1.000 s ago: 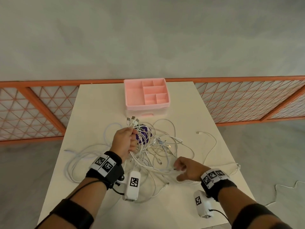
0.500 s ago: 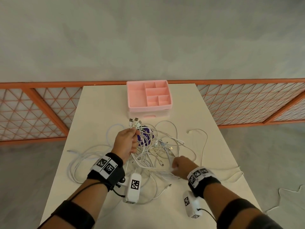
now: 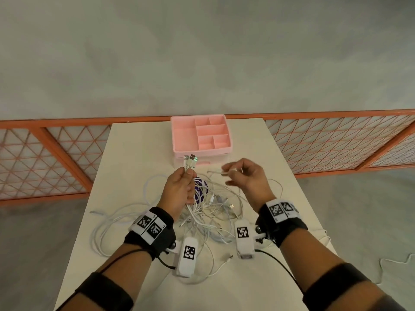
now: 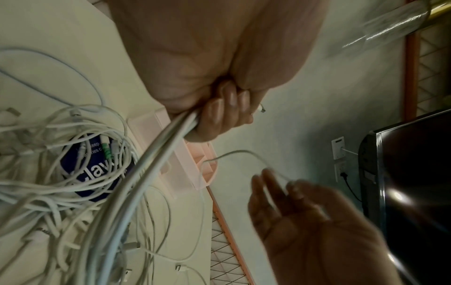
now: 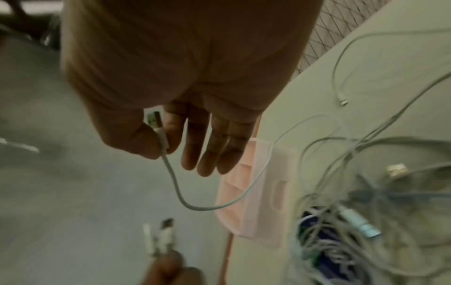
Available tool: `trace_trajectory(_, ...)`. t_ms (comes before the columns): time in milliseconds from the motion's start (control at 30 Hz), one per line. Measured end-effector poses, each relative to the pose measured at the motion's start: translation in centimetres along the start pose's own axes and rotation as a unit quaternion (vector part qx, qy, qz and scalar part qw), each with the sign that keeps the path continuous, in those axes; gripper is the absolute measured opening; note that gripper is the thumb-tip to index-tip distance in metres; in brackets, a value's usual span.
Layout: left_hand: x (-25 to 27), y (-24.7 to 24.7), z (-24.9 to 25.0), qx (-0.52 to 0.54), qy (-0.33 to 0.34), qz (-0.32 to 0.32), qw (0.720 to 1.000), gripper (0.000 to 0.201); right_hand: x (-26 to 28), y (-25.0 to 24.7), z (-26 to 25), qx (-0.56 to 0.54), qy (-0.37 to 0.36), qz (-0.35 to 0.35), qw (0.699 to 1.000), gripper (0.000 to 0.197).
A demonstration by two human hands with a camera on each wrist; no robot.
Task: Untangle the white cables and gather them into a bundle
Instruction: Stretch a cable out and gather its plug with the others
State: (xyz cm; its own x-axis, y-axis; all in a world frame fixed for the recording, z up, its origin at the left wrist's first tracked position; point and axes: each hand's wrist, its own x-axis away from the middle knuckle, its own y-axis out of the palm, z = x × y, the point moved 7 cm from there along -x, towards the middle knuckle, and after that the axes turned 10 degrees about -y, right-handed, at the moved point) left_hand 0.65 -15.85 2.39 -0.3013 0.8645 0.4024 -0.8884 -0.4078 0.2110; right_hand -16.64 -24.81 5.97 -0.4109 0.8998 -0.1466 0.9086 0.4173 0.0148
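Observation:
A tangle of white cables (image 3: pixel 211 213) lies in the middle of the white table (image 3: pixel 134 153), over a round purple label (image 3: pixel 200 191). My left hand (image 3: pixel 187 176) is raised above the tangle and grips a bunch of cables (image 4: pixel 168 135), whose USB plugs (image 3: pixel 190 160) stick up out of the fist. To its right, at about the same height, my right hand (image 3: pixel 231 173) pinches one cable's plug end (image 5: pixel 156 123) between thumb and forefinger. Its other fingers are straight. That cable (image 5: pixel 219 204) hangs in a loop back to the tangle.
A pink compartment organiser (image 3: pixel 201 136) stands at the table's far edge, just beyond both hands. Loose cable loops (image 3: pixel 101 230) spread to the front left of the table. An orange lattice fence (image 3: pixel 336 144) runs behind the table. A black screen (image 4: pixel 415 173) stands at the right.
My right hand has lifted off the table at the tangle's right front and moved up and forward beside the left hand, carrying one cable end. The left hand kept its grip.

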Motion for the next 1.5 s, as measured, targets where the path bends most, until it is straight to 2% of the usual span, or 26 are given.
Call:
trace_trajectory(100,-0.1,0.3,0.2,0.001,0.0,-0.003,1.0,0.026,-1.1,0.6,-3.1,-0.094,-0.054,0.023,0.994,0.015)
trace_trajectory(233,0.0,0.5,0.3,0.011,-0.004,-0.01,1.0,0.024,-1.5,2.1,-4.9,-0.145,-0.048,0.006,0.988,0.024)
trace_trajectory(433,0.6,1.1,0.2,0.031,-0.019,-0.017,0.999,0.032,-1.1,4.3,-3.7,0.036,-0.021,-0.008,0.999,0.022)
trace_trajectory(567,0.8,1.7,0.0,0.034,-0.018,-0.019,0.999,0.034,-0.5,5.7,-1.4,0.063,0.013,-0.007,0.998,0.015)
trace_trajectory(700,0.7,1.9,0.1,-0.006,0.004,-0.011,1.0,0.031,0.1,6.6,-0.9,0.092,0.005,-0.015,0.996,0.013)
trace_trajectory(800,0.7,2.1,0.1,-0.04,0.031,-0.004,0.999,0.032,0.4,6.4,-0.8,0.124,-0.003,0.012,0.992,0.003)
trace_trajectory(933,0.7,2.6,-0.2,-0.055,0.046,-0.004,0.997,0.029,0.4,6.0,-0.2,0.177,-0.016,0.045,0.983,0.009)
trace_trajectory(1167,0.7,2.7,0.1,-0.056,0.066,-0.003,0.996,0.033,1.1,6.0,-0.2,0.202,-0.044,0.044,0.977,0.009)
trace_trajectory(1367,0.5,1.5,-0.4,-0.109,0.066,0.034,0.991,0.038,0.9,6.1,0.6,0.199,-0.036,0.004,0.979,0.009)
trace_trajectory(1500,0.0,0.5,-0.4,-0.072,0.042,0.069,0.994,0.034,1.4,6.5,0.4,0.192,-0.053,-0.049,0.979,0.016)
